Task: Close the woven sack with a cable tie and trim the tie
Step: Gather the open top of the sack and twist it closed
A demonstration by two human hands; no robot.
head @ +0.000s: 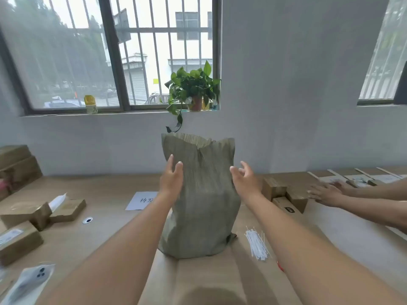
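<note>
A grey-green woven sack [203, 201] stands upright on the wooden table [105, 188], its mouth open at the top. My left hand [171, 179] is spread open against the sack's left side near the upper half. My right hand [245, 180] is open just off the sack's right side, fingers apart, holding nothing. A bundle of white cable ties [257, 244] lies on the table to the right of the sack's base, beside my right forearm. No cutting tool can be made out.
Another person's two hands [326, 191] reach in from the right over brown cardboard boxes [284, 192]. More boxes [28, 213] sit at the left, a phone case packet [30, 282] at the front left, a paper sheet [142, 200] behind my left arm.
</note>
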